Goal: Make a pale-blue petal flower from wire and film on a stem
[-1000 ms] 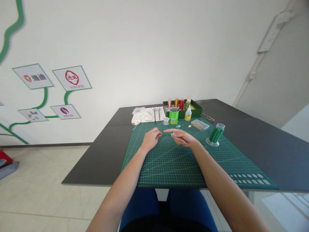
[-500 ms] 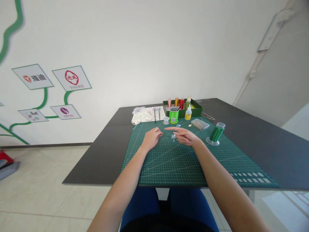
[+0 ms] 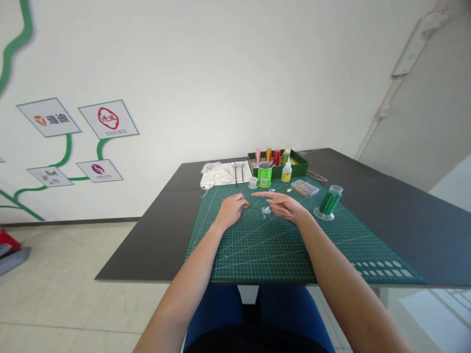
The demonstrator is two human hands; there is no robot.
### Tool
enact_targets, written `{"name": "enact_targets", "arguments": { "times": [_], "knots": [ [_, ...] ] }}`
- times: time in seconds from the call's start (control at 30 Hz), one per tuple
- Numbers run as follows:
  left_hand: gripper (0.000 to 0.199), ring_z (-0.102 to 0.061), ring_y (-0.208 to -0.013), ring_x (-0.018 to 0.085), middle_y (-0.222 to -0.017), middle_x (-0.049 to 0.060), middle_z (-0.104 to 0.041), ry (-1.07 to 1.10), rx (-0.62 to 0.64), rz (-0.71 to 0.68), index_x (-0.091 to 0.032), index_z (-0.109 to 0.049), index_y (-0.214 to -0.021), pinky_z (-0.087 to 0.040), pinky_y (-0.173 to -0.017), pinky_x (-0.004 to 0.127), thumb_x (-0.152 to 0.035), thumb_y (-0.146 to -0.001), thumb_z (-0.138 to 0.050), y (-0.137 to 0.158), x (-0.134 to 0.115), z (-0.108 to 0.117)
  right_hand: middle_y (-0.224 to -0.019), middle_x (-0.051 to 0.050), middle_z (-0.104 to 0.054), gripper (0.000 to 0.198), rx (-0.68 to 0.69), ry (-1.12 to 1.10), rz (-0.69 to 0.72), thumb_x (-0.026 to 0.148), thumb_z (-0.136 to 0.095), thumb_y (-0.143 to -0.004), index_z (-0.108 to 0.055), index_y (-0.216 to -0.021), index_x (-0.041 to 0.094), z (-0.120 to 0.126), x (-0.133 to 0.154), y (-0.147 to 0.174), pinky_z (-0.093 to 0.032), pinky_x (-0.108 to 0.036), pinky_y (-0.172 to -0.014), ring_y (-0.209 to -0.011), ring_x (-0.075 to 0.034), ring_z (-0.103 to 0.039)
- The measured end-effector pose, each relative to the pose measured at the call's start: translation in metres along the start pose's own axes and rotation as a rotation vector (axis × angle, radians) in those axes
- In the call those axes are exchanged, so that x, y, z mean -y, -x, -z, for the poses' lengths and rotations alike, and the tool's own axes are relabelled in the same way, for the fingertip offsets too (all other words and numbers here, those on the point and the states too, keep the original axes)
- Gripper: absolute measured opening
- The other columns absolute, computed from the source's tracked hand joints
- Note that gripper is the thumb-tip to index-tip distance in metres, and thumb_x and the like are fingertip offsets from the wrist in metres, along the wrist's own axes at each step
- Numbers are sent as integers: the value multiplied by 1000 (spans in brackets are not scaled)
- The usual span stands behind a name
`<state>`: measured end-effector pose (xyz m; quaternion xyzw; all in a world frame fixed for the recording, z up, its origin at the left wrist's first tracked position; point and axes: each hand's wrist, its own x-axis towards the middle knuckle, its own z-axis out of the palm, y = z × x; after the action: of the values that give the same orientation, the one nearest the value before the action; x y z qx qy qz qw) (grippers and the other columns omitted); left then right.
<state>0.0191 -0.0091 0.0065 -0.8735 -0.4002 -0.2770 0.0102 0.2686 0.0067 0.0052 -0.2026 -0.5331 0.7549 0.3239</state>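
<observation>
My left hand (image 3: 231, 211) is closed over the green cutting mat (image 3: 257, 255), its fingers pinched together. What it grips, if anything, is too small to make out. To its right, my right hand (image 3: 285, 206) points its index finger toward the left hand while the other fingers curl in; their contents are hidden. A small pale flower-like piece (image 3: 265, 211) shows just beside the curled right fingers. I cannot tell which hand holds it. A spool of green thread (image 3: 330, 201) stands on the mat to the right of my right hand.
Beyond my hands are a green tub (image 3: 264, 176), a small white jar (image 3: 252, 183), a glue bottle (image 3: 286, 172) and a clear case (image 3: 305, 188). Behind stands a green box (image 3: 301, 169) with several thread spools. White paper (image 3: 221, 175) lies back left, scissors-like tool (image 3: 317, 176) back right.
My right hand has shifted very slightly, and the pale flower-like piece has turned a little between the hands. The left hand stays almost in place.
</observation>
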Motion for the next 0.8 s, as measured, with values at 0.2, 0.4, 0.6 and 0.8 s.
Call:
{"name": "enact_targets", "arguments": {
  "times": [0.2, 0.4, 0.6, 0.8],
  "knots": [
    [19, -64, -91, 18, -93, 4, -68, 38, -8, -25, -20, -74, -91, -48, -83, 31, -11, -96, -57, -1, 0, 0, -33, 14, -38, 69, -18, 26, -5, 22, -57, -90, -37, -154, 4, 1, 1, 2, -17, -15, -28, -25, -7, -16],
    [15, -65, -92, 18, -93, 4, -69, 89, 7, -35, -20, -74, -89, -48, -84, 31, -12, -94, -62, -3, 2, -1, -33, 13, -39, 72, -21, 22, -24, 20, -59, -89, -36, -154, 3, 2, 3, 2, -18, -15, -28, -26, -7, -15],
    [13, -66, -92, 18, -93, 4, -70, 147, 11, -36, -20, -75, -90, -49, -85, 32, -14, -93, -64, -2, 3, -3, -33, 13, -38, 70, -27, 39, -44, 20, -59, -89, -39, -153, 4, 1, 5, 4, -18, -14, -28, -26, -6, -15],
    [14, -66, -89, 17, -92, 3, -72, 250, -9, -44, -20, -74, -86, -49, -83, 29, -11, -91, -65, -4, 3, -2, -33, 13, -39, 71, -36, 45, -81, 19, -58, -88, -37, -155, 5, 3, 7, 5, -19, -14, -28, -25, -7, -18]
  ]
}}
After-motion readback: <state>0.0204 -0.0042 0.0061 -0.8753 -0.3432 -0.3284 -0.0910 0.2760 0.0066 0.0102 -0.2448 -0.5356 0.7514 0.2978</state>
